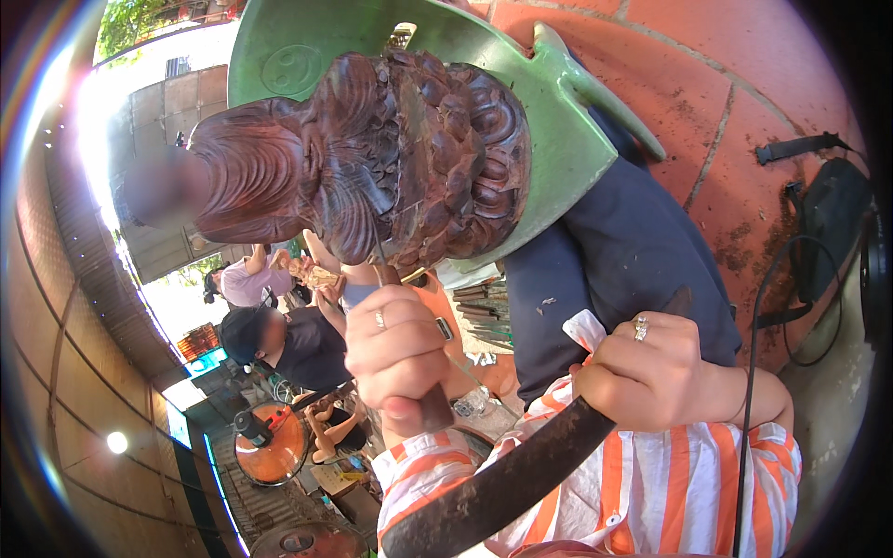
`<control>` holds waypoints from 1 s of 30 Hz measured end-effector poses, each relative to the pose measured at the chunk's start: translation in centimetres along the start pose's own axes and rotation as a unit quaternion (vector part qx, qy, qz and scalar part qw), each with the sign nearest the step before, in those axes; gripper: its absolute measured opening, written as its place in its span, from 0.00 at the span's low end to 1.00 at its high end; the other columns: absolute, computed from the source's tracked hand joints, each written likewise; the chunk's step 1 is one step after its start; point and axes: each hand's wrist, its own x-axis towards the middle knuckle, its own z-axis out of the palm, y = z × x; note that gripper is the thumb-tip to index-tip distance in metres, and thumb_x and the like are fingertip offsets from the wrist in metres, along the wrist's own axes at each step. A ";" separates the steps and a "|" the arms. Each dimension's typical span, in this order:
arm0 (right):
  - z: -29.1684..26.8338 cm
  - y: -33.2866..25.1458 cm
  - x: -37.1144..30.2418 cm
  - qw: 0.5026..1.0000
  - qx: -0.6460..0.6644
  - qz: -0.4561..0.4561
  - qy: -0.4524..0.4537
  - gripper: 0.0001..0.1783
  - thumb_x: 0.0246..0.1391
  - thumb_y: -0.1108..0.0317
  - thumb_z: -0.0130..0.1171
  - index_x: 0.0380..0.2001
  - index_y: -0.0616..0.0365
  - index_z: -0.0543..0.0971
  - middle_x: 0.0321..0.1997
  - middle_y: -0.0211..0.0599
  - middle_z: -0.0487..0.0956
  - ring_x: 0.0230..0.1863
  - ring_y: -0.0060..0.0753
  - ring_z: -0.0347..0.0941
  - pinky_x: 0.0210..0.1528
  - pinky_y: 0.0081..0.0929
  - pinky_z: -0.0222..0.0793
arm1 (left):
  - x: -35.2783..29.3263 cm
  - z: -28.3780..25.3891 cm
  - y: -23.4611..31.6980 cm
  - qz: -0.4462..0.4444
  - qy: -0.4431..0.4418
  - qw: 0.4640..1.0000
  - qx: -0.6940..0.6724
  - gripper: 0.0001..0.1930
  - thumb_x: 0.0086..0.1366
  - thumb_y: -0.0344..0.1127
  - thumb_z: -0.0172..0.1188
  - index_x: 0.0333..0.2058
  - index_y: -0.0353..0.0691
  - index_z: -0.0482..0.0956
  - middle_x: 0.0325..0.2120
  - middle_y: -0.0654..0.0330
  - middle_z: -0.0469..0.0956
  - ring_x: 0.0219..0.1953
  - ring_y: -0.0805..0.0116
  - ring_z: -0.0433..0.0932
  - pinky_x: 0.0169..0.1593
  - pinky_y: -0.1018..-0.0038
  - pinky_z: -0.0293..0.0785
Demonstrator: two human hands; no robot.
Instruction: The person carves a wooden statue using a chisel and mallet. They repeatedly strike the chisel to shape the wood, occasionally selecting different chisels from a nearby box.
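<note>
A dark reddish-brown wooden carving point(353, 158), cut with folds and petal-like rows, lies on a green plastic chair point(577, 139). Beside its lower side my left hand point(395, 349) is closed around a chisel point(435, 409). The chisel's thin blade points up at the carving; whether its tip touches the wood I cannot tell. My right hand point(646, 367), wearing a ring, grips a dark, slightly curved wooden club point(502, 484). The club's broad end slants down to the lower left, in front of my striped shirt, and its narrow end sticks out above my fist.
Several chisels point(484, 314) lie beside my dark-trousered legs point(623, 251). A black bag with a strap point(833, 232) rests on the red tiled floor point(744, 56) at the right. Several people sit further off, one in a black cap point(244, 333), near a round orange fan point(270, 444).
</note>
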 end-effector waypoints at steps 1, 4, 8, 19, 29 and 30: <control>0.0 -0.1 0.2 1.000 -0.003 -0.014 0.013 0.10 0.29 0.70 0.62 0.21 0.53 0.73 0.15 0.22 0.57 0.12 0.16 0.57 0.13 0.16 0.52 | 0.3 -0.7 -0.3 0.011 -0.008 1.000 -0.016 0.29 0.69 0.50 0.37 0.14 0.38 0.69 0.11 0.62 0.67 0.13 0.66 0.66 0.22 0.68 0.63; -0.8 -0.4 1.1 0.992 -0.120 0.022 -0.028 0.09 0.33 0.71 0.61 0.21 0.53 0.71 0.15 0.23 0.56 0.12 0.16 0.56 0.13 0.16 0.52 | 1.3 -0.8 -2.7 0.060 -0.021 0.996 -0.069 0.29 0.70 0.50 0.37 0.14 0.38 0.69 0.11 0.61 0.67 0.12 0.66 0.65 0.21 0.69 0.62; -1.2 -1.8 1.8 0.991 -0.125 0.036 -0.010 0.08 0.36 0.71 0.60 0.21 0.54 0.69 0.15 0.24 0.56 0.11 0.18 0.55 0.13 0.16 0.53 | 2.2 -1.4 -1.8 0.019 0.008 0.994 -0.103 0.28 0.68 0.48 0.37 0.13 0.37 0.69 0.10 0.60 0.67 0.12 0.65 0.65 0.20 0.70 0.61; -1.6 -2.1 0.7 0.989 -0.107 0.078 -0.067 0.10 0.30 0.73 0.57 0.18 0.53 0.66 0.15 0.27 0.56 0.11 0.21 0.58 0.14 0.21 0.57 | 1.5 -2.1 -2.3 -0.003 0.051 0.979 -0.195 0.28 0.65 0.49 0.42 0.08 0.41 0.64 0.06 0.63 0.64 0.08 0.67 0.60 0.17 0.71 0.58; -0.4 -1.6 -1.0 0.992 0.012 0.039 -0.117 0.12 0.25 0.69 0.59 0.21 0.54 0.71 0.15 0.27 0.56 0.12 0.25 0.62 0.15 0.24 0.58 | -2.4 -2.9 0.7 0.122 -0.122 0.971 -0.167 0.25 0.69 0.45 0.35 0.15 0.39 0.68 0.13 0.63 0.68 0.13 0.71 0.66 0.18 0.73 0.60; -0.3 -1.7 -0.9 0.992 0.013 0.030 -0.122 0.12 0.26 0.69 0.59 0.21 0.54 0.71 0.15 0.27 0.56 0.12 0.25 0.62 0.15 0.24 0.57 | -2.5 -2.7 0.8 0.125 -0.113 0.972 -0.161 0.25 0.69 0.44 0.34 0.16 0.39 0.69 0.13 0.62 0.68 0.12 0.70 0.66 0.18 0.73 0.60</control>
